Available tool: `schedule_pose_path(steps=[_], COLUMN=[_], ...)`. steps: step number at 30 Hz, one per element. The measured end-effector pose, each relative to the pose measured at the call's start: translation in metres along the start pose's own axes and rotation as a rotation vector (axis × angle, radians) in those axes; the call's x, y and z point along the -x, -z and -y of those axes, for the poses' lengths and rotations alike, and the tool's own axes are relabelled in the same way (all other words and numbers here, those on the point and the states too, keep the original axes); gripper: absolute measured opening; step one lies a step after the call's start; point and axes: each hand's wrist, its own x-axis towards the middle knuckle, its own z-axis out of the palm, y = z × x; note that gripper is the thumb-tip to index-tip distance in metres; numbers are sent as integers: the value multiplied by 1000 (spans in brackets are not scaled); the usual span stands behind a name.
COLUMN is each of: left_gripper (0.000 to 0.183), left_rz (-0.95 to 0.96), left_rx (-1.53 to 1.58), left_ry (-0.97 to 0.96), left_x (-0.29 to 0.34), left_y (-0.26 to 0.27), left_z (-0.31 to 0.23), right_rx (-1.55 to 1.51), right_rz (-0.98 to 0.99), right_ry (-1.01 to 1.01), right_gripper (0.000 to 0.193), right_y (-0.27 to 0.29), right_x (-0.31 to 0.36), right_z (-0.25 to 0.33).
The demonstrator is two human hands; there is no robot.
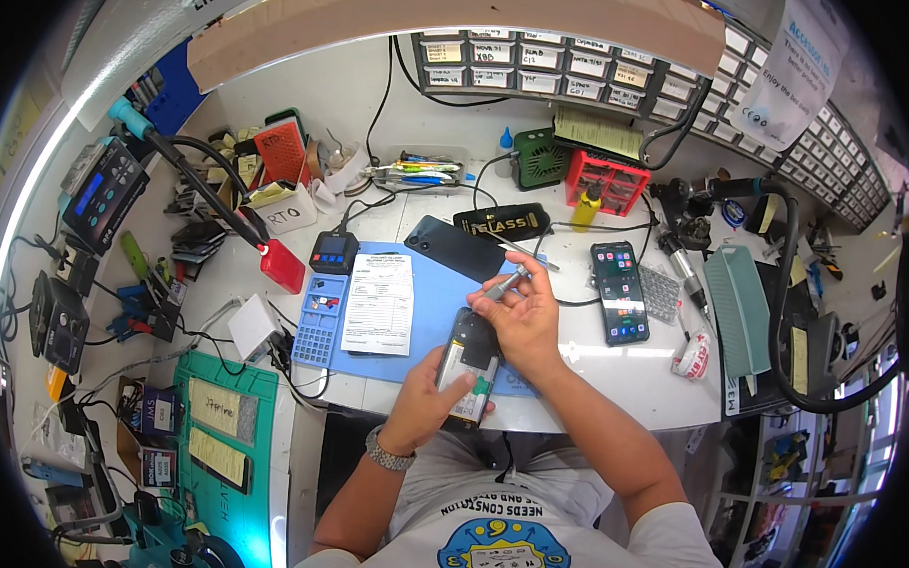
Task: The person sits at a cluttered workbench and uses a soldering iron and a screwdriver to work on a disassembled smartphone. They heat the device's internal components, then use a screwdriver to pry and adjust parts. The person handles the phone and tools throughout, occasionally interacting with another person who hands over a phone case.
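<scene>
My left hand [417, 401] is closed around the lower part of an opened phone [477, 337], held tilted at the bench's near edge. Its inside shows a dark upper section, a silver battery and a green patch by my thumb. Over the phone's top end, my right hand [525, 325] grips a slim grey screwdriver [512, 279]; its tip is hidden by my fingers. Beyond them a dark phone back cover [454, 248] with camera openings lies on the blue mat [372, 364]. Behind my right fingers lies a thin silver tool [538, 253].
A printed form [379, 306] and a blue parts tray [319, 321] lie left of my hands. To the right are a phone with a lit screen [622, 292], bubble wrap [659, 294] and a teal tray [734, 309]. A red drawer box [606, 181] and yellow bottle [586, 206] stand behind.
</scene>
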Motion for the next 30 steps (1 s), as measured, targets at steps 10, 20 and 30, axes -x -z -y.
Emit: schedule_pose_path(steps=[10, 20, 30], left_gripper=[41, 42, 42], left_rz=[4, 1, 20], left_rx=[10, 17, 21], left_ry=[2, 8, 12], left_x=[-1, -2, -2], left_y=[2, 3, 3], left_z=[2, 3, 0], right_rx=[77, 150, 543], right_rz=[49, 76, 150], right_ry=[99, 130, 531], right_gripper=[74, 73, 63], right_y=[-2, -3, -2], right_x=[5, 8, 11], right_z=[-4, -6, -11])
